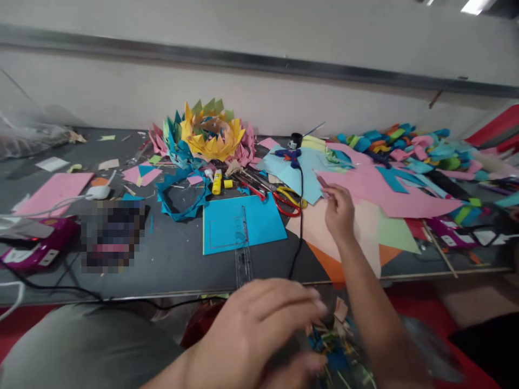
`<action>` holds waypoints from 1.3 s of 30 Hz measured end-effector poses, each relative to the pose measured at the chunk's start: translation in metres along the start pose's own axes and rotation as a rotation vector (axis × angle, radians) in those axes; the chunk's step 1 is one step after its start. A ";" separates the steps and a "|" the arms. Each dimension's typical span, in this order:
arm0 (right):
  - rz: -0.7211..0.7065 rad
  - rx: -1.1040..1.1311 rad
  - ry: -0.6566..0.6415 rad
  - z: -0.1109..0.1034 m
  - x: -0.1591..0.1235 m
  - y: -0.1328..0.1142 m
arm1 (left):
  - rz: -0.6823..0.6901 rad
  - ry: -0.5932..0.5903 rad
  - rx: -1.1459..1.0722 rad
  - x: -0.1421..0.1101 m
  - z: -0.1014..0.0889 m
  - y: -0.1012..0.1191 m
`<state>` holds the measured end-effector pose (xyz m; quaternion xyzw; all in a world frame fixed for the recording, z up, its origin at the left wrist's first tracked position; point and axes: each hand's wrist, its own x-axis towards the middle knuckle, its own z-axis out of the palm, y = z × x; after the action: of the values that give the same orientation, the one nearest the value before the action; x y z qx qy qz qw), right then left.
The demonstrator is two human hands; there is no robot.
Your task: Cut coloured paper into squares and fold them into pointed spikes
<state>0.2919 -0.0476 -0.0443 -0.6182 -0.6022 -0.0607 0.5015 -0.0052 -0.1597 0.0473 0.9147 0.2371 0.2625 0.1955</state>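
Observation:
My left hand (251, 329) hovers large and slightly blurred in front of the table edge, its fingers curved and thumb apart, holding nothing I can see. Farther out, my right hand (339, 213) is above the pale peach paper, closed on a slim pinkish-brown pen (321, 181) pointing up and left. Left of that hand lies a blue paper sheet (263, 221) with a rectangle drawn on it. A clear ruler (243, 265) lies partly on the sheet and reaches past its lower edge. Another pen (244, 219) rests on the sheet.
Folded-paper rings (213, 135) are stacked at the back, with a blue paper ring (162, 200) nearer. Scissors (287, 202), a glue stick (217, 182) and a blue glue gun (290, 155) with a black cord lie mid-table. Pink paper (405, 192) and colourful paper pieces (417, 146) cover the right.

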 end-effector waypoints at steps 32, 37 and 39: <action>-0.054 -0.088 -0.367 0.017 0.007 -0.036 | -0.422 0.007 0.667 -0.083 -0.017 -0.144; -0.048 -0.106 -0.531 0.050 0.026 -0.054 | -0.578 0.076 0.676 -0.041 -0.002 -0.136; -0.067 -0.067 -0.553 0.061 0.024 -0.057 | -0.533 0.113 0.683 -0.023 0.009 -0.133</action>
<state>0.2195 -0.0020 -0.0268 -0.6074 -0.7338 0.0739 0.2951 -0.0608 -0.0664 -0.0328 0.8178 0.5486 0.1592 -0.0706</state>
